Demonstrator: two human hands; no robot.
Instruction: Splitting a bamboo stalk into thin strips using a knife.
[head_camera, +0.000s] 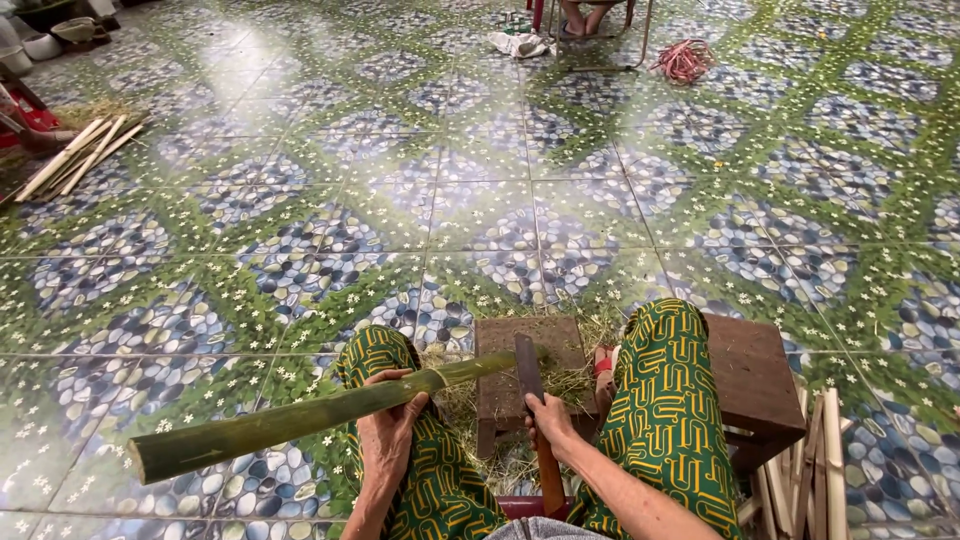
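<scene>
My left hand (388, 440) grips a long green bamboo piece (300, 415) that lies across my left knee, its far end resting on a small wooden block (510, 345). My right hand (552, 418) holds the wooden handle of a dark-bladed knife (528, 370), whose blade stands upright against the bamboo's end over the block. Both legs wear green trousers with a yellow pattern.
Green shavings litter the tiled floor around the block. A brown wooden stool (752, 375) stands at my right, with split bamboo strips (810, 470) beside it. More strips (80, 150) lie far left. Another person's feet (585, 18), a cloth and a red bundle (685, 60) are at the top.
</scene>
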